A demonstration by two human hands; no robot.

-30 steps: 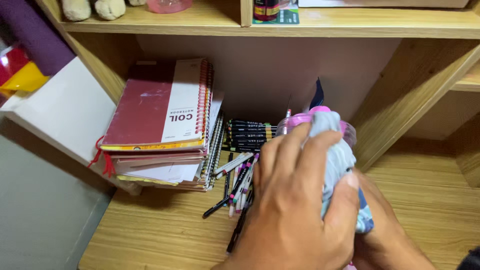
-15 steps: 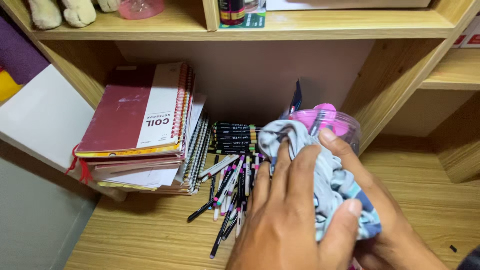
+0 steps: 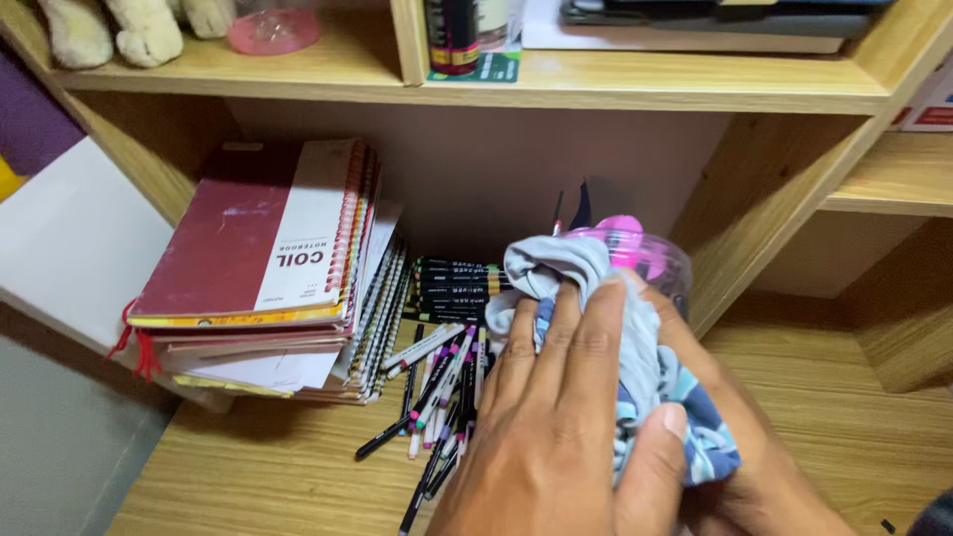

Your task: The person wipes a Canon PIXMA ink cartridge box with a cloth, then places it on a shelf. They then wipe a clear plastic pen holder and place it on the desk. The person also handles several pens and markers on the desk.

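Cloth [image 3: 635,357], one, pressed by two hands on one clear jar [image 3: 660,263].

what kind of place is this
Most likely a study desk at home, built into wooden shelving. A stack of spiral notebooks leans at the left, marker pens lie loose on the wooden desktop, and soft toys sit on the shelf above.

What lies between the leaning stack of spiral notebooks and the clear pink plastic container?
Head view: a pile of black marker pens lies on the wooden desk between them.
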